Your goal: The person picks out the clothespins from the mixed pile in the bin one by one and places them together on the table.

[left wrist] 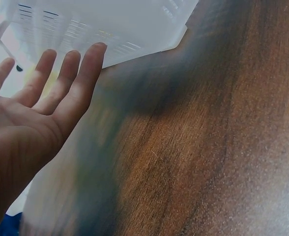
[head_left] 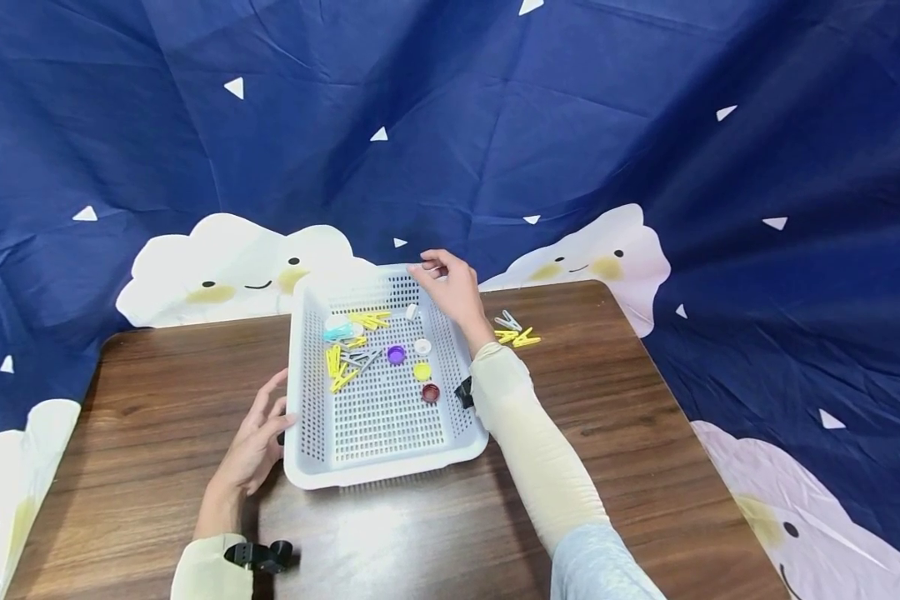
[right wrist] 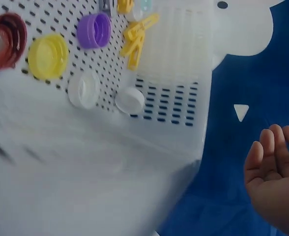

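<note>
A white perforated plastic basket (head_left: pixel 390 475) rests on the wooden table. Beside its left wall is my left hand (head_left: pixel 251 446), fingers spread and relaxed, with the fingertips right at the wall and rim. Over the far right corner, my right hand (head_left: pixel 453 292) is loosely bent, and nothing shows in its fingers in the right wrist view. Bottle caps lie in the basket: purple (head_left: pixel 396 355), yellow (head_left: pixel 422 371), dark red (head_left: pixel 430 392) and two white ones (right wrist: pixel 84 89). Yellow clothespins (head_left: pixel 335 361) and grey clothespins (head_left: pixel 371 358) are gathered in the left half, near a light-blue piece (head_left: pixel 338 332).
Right of the basket, yellow clothespins (head_left: pixel 523 337) and a grey clothespin (head_left: pixel 507 321) lie on the table (head_left: pixel 607 400). A dark blue cloth (head_left: pixel 450 108) with clouds and white triangles hangs behind the table's far edge.
</note>
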`<state>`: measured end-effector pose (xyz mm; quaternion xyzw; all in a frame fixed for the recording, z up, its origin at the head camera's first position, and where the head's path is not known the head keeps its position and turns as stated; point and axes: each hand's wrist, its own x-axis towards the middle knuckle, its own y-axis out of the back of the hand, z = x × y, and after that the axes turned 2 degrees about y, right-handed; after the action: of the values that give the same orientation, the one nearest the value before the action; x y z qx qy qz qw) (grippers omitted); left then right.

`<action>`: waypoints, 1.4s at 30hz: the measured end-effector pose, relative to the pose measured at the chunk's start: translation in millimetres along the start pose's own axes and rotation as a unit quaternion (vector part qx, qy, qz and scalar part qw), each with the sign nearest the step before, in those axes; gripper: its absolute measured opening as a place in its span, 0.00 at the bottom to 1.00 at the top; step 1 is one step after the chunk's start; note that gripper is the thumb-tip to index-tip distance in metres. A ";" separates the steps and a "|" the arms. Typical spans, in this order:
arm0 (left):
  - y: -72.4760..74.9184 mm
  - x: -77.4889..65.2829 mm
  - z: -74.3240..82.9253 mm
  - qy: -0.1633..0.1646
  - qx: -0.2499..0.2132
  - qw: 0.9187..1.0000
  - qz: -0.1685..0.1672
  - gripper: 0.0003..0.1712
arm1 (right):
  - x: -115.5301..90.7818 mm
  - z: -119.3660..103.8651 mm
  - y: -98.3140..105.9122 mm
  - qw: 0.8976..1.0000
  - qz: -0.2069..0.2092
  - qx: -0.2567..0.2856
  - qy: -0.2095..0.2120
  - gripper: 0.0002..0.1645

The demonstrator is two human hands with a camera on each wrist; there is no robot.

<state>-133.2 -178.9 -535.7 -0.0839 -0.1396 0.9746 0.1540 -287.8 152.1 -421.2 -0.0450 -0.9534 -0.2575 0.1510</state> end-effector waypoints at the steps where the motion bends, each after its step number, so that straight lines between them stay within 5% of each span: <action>1: 0.1 -0.1 0.0 0.000 0.000 1.000 0.002 0.40 | -0.7 1.0 -2.9 1.000 -0.006 -0.003 0.000 0.26; 11: 0.9 -0.8 0.0 -0.001 -0.005 1.000 0.004 0.41 | -12.9 10.9 -33.5 0.997 -0.073 0.023 0.000 0.28; 19: 2.4 -0.9 0.0 -0.005 -0.002 1.000 0.001 0.41 | -23.8 20.8 -59.8 0.985 -0.171 0.024 -0.016 0.27; 33: 1.0 0.0 -1.8 -0.008 0.001 1.000 -0.005 0.40 | -34.8 31.6 -85.2 0.978 -0.199 0.039 -0.052 0.32; 42: 0.7 1.8 -1.6 -0.002 -0.003 1.000 -0.004 0.41 | -33.4 40.1 -100.6 0.977 -0.210 0.011 -0.039 0.29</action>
<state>-134.7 -178.5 -537.7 -0.0823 -0.1428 0.9737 0.1573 -283.1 85.2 -512.5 0.1477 -0.9495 -0.2709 0.0563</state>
